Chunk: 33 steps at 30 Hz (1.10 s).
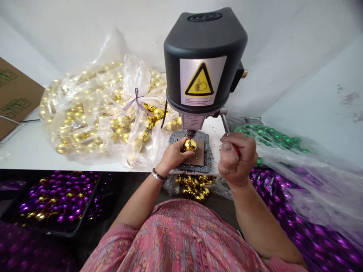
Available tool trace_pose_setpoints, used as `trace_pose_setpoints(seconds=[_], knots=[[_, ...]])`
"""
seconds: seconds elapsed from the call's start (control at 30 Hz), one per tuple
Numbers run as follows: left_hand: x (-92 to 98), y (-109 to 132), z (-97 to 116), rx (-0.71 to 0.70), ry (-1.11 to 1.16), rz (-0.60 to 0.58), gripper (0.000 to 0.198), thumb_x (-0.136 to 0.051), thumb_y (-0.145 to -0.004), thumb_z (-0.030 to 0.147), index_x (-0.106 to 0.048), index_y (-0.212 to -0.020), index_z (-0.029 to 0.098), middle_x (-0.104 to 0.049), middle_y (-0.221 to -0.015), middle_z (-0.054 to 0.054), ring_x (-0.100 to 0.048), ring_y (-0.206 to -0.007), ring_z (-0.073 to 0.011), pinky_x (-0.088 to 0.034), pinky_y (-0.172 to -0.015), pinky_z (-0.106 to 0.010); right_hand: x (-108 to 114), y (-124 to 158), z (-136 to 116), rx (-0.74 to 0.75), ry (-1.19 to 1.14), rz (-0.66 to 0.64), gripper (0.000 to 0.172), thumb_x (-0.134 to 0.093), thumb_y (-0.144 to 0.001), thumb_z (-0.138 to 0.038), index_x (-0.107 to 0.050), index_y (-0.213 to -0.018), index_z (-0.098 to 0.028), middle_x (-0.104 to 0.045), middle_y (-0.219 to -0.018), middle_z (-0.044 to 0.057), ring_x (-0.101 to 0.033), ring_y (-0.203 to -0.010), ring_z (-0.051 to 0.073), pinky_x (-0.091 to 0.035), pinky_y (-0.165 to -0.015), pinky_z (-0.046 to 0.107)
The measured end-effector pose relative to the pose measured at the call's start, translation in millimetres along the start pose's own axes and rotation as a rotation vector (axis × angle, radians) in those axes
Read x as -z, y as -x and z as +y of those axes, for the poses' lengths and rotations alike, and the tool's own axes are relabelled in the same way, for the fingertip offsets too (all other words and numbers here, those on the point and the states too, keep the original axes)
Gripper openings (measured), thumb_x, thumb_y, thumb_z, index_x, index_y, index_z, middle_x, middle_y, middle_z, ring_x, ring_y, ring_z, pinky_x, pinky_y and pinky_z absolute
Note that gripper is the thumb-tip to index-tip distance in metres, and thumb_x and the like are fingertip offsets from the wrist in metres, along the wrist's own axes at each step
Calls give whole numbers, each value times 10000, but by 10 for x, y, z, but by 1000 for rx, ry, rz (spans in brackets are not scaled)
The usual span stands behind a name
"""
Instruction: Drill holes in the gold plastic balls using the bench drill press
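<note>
Two hands at a white tabletop (34, 153): left hand (173, 155) cupped narrowly around a shiny round gold bauble (190, 145), over a square brown pad (199, 152) right under the chuck of a black bench drill (204, 60); right hand (236, 160) closed in a fist on a red-handled steel lever (226, 124). Left of the drill, reaching toward the tabletop's back edge, a bulging clear plastic bag (93, 113) packed with gold baubles, tied with purple ribbon (136, 101). Along the right edge, a clear plastic bag of shiny green baubles (272, 138). Below the front edge, a plastic bag of gold baubles (194, 186), a black tray of purple and gold baubles (56, 200), and a heap of shiny purple baubles (300, 215). At the left edge, a brown cardboard box (15, 96).
</note>
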<state>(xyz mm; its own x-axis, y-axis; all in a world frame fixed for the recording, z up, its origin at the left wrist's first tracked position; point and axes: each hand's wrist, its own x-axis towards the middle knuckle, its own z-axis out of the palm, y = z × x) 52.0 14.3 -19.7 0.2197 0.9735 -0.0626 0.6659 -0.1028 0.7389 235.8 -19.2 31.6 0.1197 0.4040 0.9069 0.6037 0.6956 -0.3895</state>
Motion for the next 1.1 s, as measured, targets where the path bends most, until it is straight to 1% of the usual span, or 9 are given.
trace_pose_setpoints(seconds=[0.3, 0.53, 0.67, 0.77, 0.8, 0.87, 0.93, 1.0, 1.1], knots=[[-12, 12, 1, -2, 23, 8, 559, -745, -779, 341, -633, -1318, 243, -750, -1091, -37, -688, -968, -249, -517, -868, -327, -123, 193, 134, 20, -89, 71, 224, -480, -854, -184, -558, -1049, -262, -602, -806, -23, -641, -768, 138, -536, -721, 342], [-6, 7, -18, 0, 87, -14, 601, -749, -775, 329, -606, -1350, 230, -745, -1121, -40, -682, -1001, -244, -514, -903, -334, -154, 307, 228, 44, -96, 65, 161, -516, -860, -193, -576, -1002, -238, -607, -811, -19, -671, -806, 148, -555, -718, 333], [-28, -7, -53, -14, 140, -39, 607, -743, -779, 316, -593, -1358, 210, -738, -1129, -41, -676, -1006, -237, -511, -903, -326, -51, 34, 19, -19, -67, 66, 100, -491, -917, -252, -583, -903, -216, -586, -736, -32, -604, -680, 102, -506, -637, 275], [-50, 15, -73, -44, 164, -15, 577, -748, -767, 293, -608, -1319, 202, -726, -1145, -35, -667, -1014, -223, -508, -911, -311, 17, -400, -201, -182, 36, 82, 211, -494, -950, -317, -580, -802, -193, -537, -650, -45, -504, -586, 57, -390, -547, 223], [-51, 39, -78, -47, 166, -3, 567, -750, -764, 288, -611, -1307, 202, -725, -1139, -32, -667, -1006, -217, -509, -910, -309, 23, -541, -251, -272, 28, 57, 288, -479, -956, -354, -539, -730, -187, -478, -598, -52, -473, -549, 53, -357, -518, 223], [-35, 121, -87, -44, 159, 24, 563, -745, -767, 287, -604, -1303, 195, -722, -1123, -36, -667, -985, -211, -515, -903, -316, 13, -753, -303, -377, -25, 32, 342, -468, -953, -398, -470, -681, -191, -394, -581, -60, -455, -541, 54, -343, -506, 221], [6, 239, -95, -60, 144, 31, 592, -745, -771, 296, -584, -1329, 180, -716, -1138, -61, -666, -995, -218, -520, -907, -333, -11, -848, -307, -425, -65, 33, 354, -466, -949, -422, -435, -680, -195, -367, -596, -61, -454, -559, 54, -354, -512, 215], [65, 371, -99, -137, 126, -44, 626, -769, -761, 314, -579, -1342, 176, -705, -1185, -88, -661, -1041, -232, -518, -933, -349, -31, -848, -295, -428, -79, 45, 348, -464, -949, -434, -433, -697, -195, -384, -609, -62, -449, -565, 50, -356, -517, 211], [172, 531, -100, -274, 97, -257, 677, -819, -732, 378, -598, -1345, 194, -708, -1187, -99, -676, -987, -223, -539, -887, -342, -32, -785, -289, -424, -77, 60, 344, -458, -950, -446, -444, -717, -194, -436, -626, -58, -446, -563, 47, -355, -524, 215]])
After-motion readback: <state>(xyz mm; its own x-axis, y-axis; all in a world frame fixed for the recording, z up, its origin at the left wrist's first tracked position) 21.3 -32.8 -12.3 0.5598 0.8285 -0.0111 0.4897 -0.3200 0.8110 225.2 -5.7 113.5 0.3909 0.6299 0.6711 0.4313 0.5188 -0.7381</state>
